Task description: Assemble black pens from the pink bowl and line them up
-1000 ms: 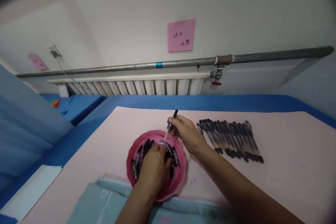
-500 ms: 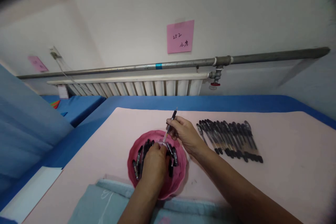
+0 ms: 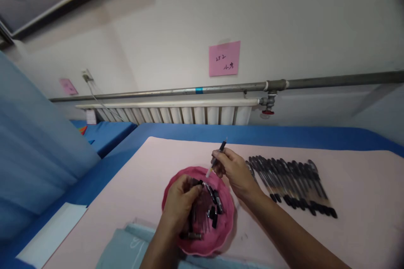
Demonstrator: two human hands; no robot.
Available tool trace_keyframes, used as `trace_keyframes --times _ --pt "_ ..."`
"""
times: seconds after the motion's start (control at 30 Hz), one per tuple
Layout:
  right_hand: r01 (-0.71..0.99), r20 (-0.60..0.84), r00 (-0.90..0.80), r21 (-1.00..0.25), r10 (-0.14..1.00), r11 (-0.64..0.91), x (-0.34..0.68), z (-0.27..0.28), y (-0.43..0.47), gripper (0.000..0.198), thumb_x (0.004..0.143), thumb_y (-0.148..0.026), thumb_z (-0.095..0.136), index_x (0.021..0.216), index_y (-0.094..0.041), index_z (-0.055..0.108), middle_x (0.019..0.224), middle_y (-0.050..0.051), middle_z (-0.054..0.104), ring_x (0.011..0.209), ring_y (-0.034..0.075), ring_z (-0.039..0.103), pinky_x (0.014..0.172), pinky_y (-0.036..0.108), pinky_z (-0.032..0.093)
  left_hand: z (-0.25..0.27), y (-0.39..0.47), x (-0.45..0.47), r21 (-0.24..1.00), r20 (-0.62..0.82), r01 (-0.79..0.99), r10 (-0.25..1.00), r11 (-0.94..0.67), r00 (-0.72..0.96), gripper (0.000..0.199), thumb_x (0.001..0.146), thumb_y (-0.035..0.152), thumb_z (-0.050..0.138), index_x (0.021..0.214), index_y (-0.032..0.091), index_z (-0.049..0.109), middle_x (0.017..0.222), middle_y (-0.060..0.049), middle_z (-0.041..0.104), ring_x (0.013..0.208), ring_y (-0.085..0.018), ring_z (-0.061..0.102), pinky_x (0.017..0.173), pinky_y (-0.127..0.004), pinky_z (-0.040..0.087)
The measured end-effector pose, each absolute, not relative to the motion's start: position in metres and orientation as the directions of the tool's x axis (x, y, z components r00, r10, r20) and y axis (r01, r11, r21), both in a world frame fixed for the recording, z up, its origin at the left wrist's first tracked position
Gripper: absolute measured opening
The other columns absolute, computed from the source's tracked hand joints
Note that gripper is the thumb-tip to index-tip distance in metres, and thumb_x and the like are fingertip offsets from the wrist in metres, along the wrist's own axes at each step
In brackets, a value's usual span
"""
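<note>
My right hand [image 3: 232, 170] pinches a pen [image 3: 218, 157] above the far right rim of the pink bowl [image 3: 229, 222]. The pen slants with its bare tip up, and its grip is black. Over the bowl's left half, my left hand [image 3: 181, 199] is closed on a small black piece that looks like a pen cap [image 3: 200, 182]. Black pen caps [image 3: 218, 201] and clear tubes lie inside the bowl, some hidden by my left hand. Right of my right hand, many capped black pens [image 3: 292, 183] lie side by side in a slanted row.
A pale pink sheet [image 3: 139, 185] covers the blue padded table [image 3: 176, 129]. A folded light-blue cloth [image 3: 118, 246] lies at the near edge, and white paper [image 3: 52, 235] at the left. Behind are a radiator [image 3: 186, 114] and a pipe with a red valve [image 3: 268, 112].
My left hand has come up out of the bowl's contents with a small black piece between its fingers. My right hand still holds the pen. The camera view has shifted.
</note>
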State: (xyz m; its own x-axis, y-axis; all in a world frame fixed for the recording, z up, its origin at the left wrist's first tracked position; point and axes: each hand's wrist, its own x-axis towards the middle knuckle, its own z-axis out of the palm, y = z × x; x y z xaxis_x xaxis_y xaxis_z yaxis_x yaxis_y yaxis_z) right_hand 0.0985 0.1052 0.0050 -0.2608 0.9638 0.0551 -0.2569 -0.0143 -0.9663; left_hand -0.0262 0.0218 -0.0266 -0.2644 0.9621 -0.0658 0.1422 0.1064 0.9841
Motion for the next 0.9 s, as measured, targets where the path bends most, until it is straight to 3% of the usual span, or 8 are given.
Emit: trace_keyframes --times 0.1,0.23,0.53,0.77,0.9 --pt "-0.272 0.091 -0.269 -0.962 0.959 0.015 0.098 0.011 0.101 0.018 0.072 -0.034 0.058 0.065 -0.018 0.052 0.05 -0.004 0.054 0.043 0.009 0.048 0.042 0.02 0.035 -0.02 0.019 -0.029 0.981 -0.109 -0.178 0.971 0.071 -0.215 0.014 0.068 0.022 0.061 0.07 0.015 0.05 0.061 0.004 0.051 0.05 -0.006 0.047 0.051 -0.021 0.039" --pt "-0.263 0.122 -0.307 -0.964 0.944 0.039 0.096 0.012 0.096 0.017 0.074 -0.033 0.056 0.067 -0.018 0.053 0.052 -0.003 0.056 0.046 0.01 0.051 0.043 0.021 0.038 -0.018 0.017 -0.026 0.941 -0.098 -0.337 0.978 0.031 -0.183 0.016 0.066 0.019 0.064 0.072 0.015 0.051 0.063 0.004 0.055 0.054 -0.007 0.052 0.053 -0.02 0.042" --pt "-0.221 0.112 -0.335 -0.975 0.935 0.037 0.095 0.008 0.096 0.019 0.075 -0.036 0.056 0.071 -0.018 0.052 0.054 -0.002 0.057 0.047 0.011 0.053 0.043 0.021 0.039 -0.015 0.016 -0.029 0.931 -0.1 -0.363 0.983 0.038 -0.153 0.016 0.064 0.017 0.067 0.073 0.014 0.054 0.059 0.005 0.056 0.048 -0.006 0.052 0.049 -0.018 0.041" --pt "-0.183 0.193 -0.353 -0.974 0.915 0.135 0.098 0.012 0.094 0.017 0.075 -0.035 0.056 0.074 -0.018 0.054 0.056 -0.004 0.057 0.049 0.011 0.054 0.048 0.022 0.041 -0.011 0.017 -0.029 0.898 -0.142 -0.435 0.98 0.067 -0.142 0.017 0.063 0.018 0.069 0.072 0.014 0.054 0.061 0.002 0.058 0.049 -0.007 0.053 0.049 -0.019 0.045" --pt "-0.202 0.171 -0.375 -0.974 0.911 0.1 0.097 0.013 0.094 0.018 0.074 -0.035 0.057 0.073 -0.018 0.054 0.057 -0.003 0.058 0.052 0.011 0.055 0.05 0.023 0.042 -0.012 0.017 -0.028 0.893 -0.145 -0.449 0.972 0.047 -0.187 0.018 0.062 0.017 0.07 0.07 0.014 0.054 0.061 0.001 0.059 0.053 -0.009 0.055 0.051 -0.02 0.045"
